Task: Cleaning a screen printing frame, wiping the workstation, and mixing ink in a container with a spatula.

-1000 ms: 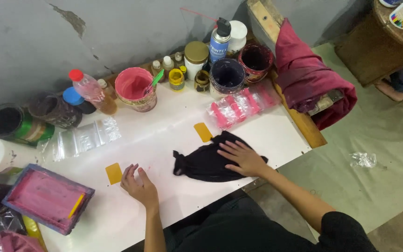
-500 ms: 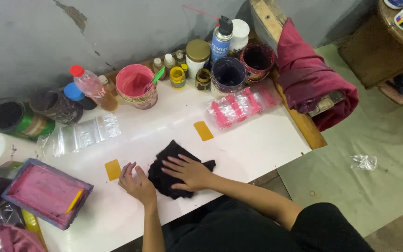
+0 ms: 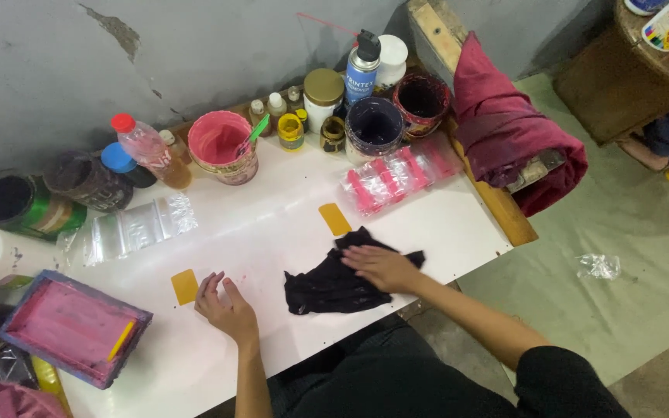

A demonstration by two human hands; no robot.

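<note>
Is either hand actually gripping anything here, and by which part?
Nothing is gripped. The right hand lies flat on the upper right part of the black cloth. The left hand rests on the bare white table.

One head-worn camera looks steeply down, fairly near, over the white table (image 3: 288, 224).

Black cloth (image 3: 333, 285): crumpled, lay flat on white table (image 3: 272, 224), near front edge, between two yellow patches.

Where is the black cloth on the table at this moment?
In the head view, the black cloth lies near the front edge of the white table, under the right hand, just below a yellow patch.
</note>
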